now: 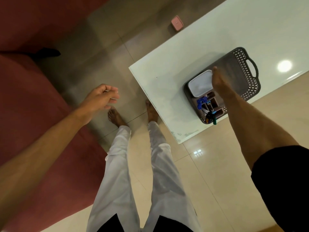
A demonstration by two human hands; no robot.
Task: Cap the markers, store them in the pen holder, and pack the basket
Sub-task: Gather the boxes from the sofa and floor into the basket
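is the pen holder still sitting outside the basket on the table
No: the pen holder, full of markers, sits inside the grey basket next to a white lidded box.

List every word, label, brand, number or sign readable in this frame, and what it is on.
None can be read.
Markers in the pen holder: any print is too small and blurred.
White lidded box in the basket: no visible text.
Pink box on the floor: a small mark on the lid, illegible.
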